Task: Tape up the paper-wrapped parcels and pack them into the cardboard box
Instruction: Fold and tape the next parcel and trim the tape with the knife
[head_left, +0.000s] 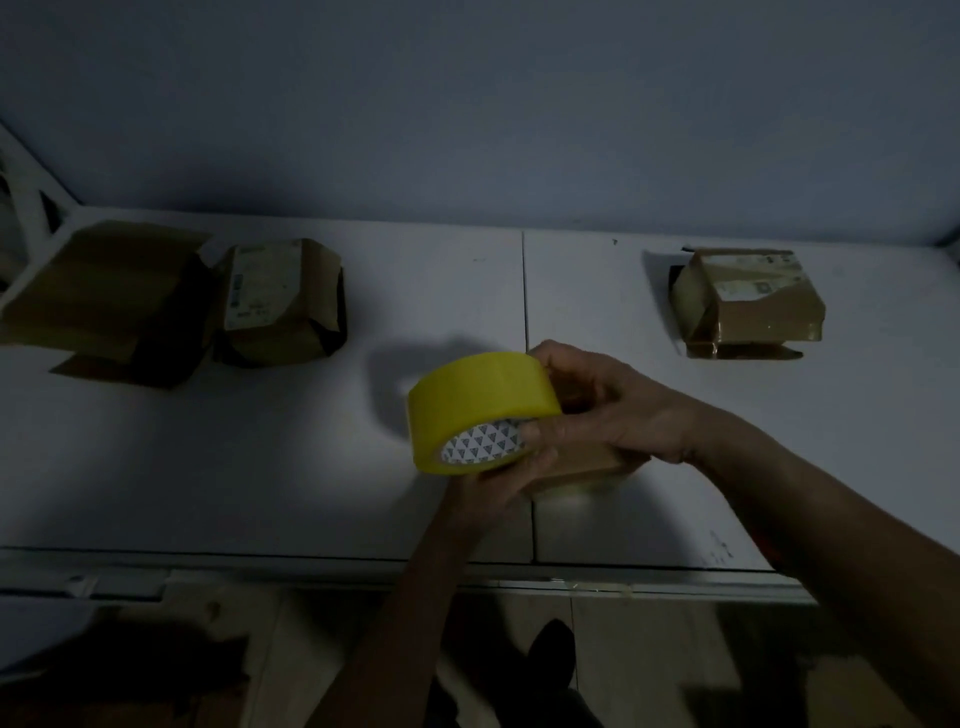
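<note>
Near the middle of the white desk (291, 457), a small paper-wrapped parcel (587, 465) lay mostly hidden beneath both hands; the left hand (498, 478) curled from below around the yellow tape roll (478, 410), fingers closed on its near rim and patterned core, while the right hand (608, 400) reached over the top, fingertips pinched at the roll's far edge, perhaps at the loose tape end, though the dim light left that uncertain; whether the right hand also pressed the parcel down could not be told.

Far left stood the open cardboard box (104, 301), flaps spread, with a second wrapped parcel (280, 301) just beside it, touching or nearly so; a third parcel (748, 301), already glossy with tape, sat well apart at the far right.

By judgement, the parcels looked light and fairly stiff at the corners but soft across the paper faces, which would crease or tear under a hard pinch; best held flat by the sides or pressed from above; the taped surfaces would be slicker than bare paper; the roll was rigid and best gripped through its core.
</note>
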